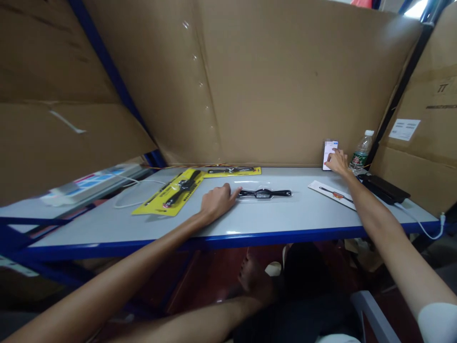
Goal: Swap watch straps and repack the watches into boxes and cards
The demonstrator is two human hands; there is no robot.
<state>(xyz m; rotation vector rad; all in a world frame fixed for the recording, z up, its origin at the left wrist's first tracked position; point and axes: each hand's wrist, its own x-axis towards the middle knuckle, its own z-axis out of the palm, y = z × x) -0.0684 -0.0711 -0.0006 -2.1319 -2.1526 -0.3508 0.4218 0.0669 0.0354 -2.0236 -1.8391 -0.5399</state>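
My left hand [218, 202] rests on the grey table with its fingers curled, at the left end of a clear plastic blister holding a black two-handled tool [263, 193]. Whether the fingers grip the plastic edge or only touch it is unclear. At the back right, my right hand [336, 160] reaches to the lit screen of an upright phone [326, 156], fingers partly bent and apart. A white card [330, 195] with a printed tool lies left of my right forearm. Two yellow cards, one at left [173, 196] and one behind [257, 171], carry similar black tools.
A water bottle [361, 151] stands at the back right corner, near a black device [383, 188] with a white cable. Power strips [91, 183] and a white cable lie at left. Cardboard [267, 85] walls surround the table [285, 220], which has a blue front edge.
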